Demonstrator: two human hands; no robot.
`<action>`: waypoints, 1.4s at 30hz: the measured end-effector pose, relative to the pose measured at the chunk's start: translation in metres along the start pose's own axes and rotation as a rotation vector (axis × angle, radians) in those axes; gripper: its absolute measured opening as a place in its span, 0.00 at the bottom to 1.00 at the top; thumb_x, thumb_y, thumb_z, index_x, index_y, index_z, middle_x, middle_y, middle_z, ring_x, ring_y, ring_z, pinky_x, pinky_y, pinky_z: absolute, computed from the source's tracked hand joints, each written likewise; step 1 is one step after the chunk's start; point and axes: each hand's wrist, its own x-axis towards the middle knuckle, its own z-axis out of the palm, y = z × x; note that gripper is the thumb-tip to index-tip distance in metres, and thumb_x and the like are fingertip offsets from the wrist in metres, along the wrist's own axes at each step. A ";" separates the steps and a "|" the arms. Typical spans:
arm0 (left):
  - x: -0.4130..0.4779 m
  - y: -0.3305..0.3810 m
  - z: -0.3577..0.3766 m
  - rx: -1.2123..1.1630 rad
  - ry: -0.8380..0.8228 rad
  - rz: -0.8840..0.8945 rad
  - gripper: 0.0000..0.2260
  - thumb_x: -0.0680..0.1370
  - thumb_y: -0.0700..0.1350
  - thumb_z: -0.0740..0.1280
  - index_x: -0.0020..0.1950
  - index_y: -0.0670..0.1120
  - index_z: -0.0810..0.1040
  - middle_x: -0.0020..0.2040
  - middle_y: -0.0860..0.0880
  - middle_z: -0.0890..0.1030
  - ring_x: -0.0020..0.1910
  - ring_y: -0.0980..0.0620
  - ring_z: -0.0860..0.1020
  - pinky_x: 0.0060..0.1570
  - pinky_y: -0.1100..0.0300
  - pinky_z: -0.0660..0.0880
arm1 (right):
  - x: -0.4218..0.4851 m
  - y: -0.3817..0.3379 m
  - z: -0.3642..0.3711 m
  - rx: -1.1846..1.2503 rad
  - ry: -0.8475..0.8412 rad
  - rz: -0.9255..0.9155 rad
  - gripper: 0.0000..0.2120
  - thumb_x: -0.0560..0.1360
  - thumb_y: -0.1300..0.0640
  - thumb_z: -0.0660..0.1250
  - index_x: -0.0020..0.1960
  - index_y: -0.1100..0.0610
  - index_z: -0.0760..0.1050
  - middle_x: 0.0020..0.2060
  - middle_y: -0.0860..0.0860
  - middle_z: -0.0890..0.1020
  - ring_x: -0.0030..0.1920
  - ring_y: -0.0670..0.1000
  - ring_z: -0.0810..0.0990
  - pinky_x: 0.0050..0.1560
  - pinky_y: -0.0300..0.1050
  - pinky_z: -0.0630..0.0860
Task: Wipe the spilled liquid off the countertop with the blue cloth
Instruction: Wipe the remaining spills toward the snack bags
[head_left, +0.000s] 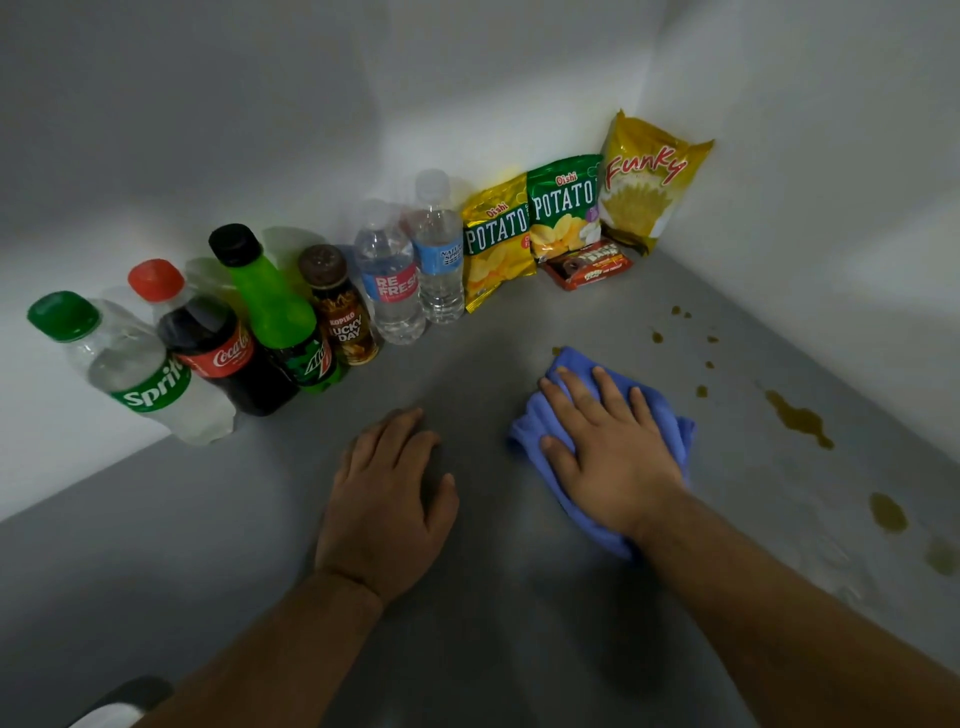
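Note:
A folded blue cloth (670, 415) lies on the grey countertop (467, 597), right of centre. My right hand (602, 441) presses flat on top of it, fingers spread. My left hand (387, 493) rests palm down on the bare counter to the left, holding nothing. Brownish-yellow spilled liquid (797, 418) sits to the right of the cloth as an elongated puddle, with small drops (657, 336) farther back and larger blots (888, 512) nearer the right edge. The cloth is not touching the puddle.
Several bottles line the back wall: Sprite (130, 374), Coca-Cola (218, 348), Mountain Dew (280, 317), Kopiko (343, 312) and two water bottles (410, 260). Snack bags (561, 208) and a red packet (589, 266) fill the corner. A white wall (831, 208) borders the right.

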 end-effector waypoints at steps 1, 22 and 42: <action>0.001 0.001 0.000 0.022 -0.005 0.001 0.23 0.78 0.58 0.58 0.66 0.47 0.78 0.73 0.47 0.74 0.71 0.44 0.71 0.69 0.44 0.71 | 0.006 -0.009 -0.001 0.006 0.000 0.015 0.31 0.83 0.36 0.40 0.84 0.43 0.43 0.84 0.42 0.44 0.83 0.54 0.38 0.80 0.62 0.39; 0.041 0.010 0.015 0.007 0.039 0.012 0.24 0.79 0.55 0.60 0.68 0.42 0.78 0.72 0.43 0.76 0.73 0.42 0.72 0.71 0.45 0.71 | 0.016 -0.016 0.003 -0.004 -0.013 -0.168 0.30 0.83 0.35 0.40 0.83 0.41 0.45 0.83 0.40 0.45 0.83 0.51 0.38 0.81 0.60 0.39; 0.041 0.010 0.016 0.006 0.031 -0.005 0.23 0.78 0.53 0.62 0.69 0.44 0.77 0.73 0.45 0.74 0.74 0.43 0.70 0.74 0.45 0.68 | 0.055 0.039 -0.007 0.033 0.012 -0.168 0.36 0.80 0.27 0.40 0.83 0.41 0.48 0.83 0.42 0.51 0.83 0.49 0.45 0.82 0.60 0.49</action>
